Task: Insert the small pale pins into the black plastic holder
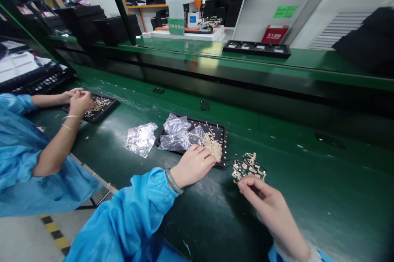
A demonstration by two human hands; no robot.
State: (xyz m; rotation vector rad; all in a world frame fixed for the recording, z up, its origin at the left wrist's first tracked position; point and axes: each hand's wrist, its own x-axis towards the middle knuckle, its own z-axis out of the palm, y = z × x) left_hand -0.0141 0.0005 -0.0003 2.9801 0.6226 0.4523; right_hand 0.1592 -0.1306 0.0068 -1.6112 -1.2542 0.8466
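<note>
My left hand (195, 166) rests palm down over the near edge of a black tray (224, 132). Its fingers bend into a heap of small beige strips (212, 143), and the fingertips are hidden. Clear plastic bags (175, 132) lie in the same tray, on its left side. Lower right, my right hand (266, 200) pinches thumb and forefinger together at the near edge of a loose pile of small beige and dark flat parts (248, 165). A tiny yellowish part (236, 182) shows at those fingertips.
A clear bag of small parts (140, 139) lies left of my tray. Further left, a co-worker's hands (78, 99) work over another black tray (106, 110). Two small black pieces (205, 105) lie behind. A raised ledge (191, 50) runs along the back, bearing a long black tray (257, 48).
</note>
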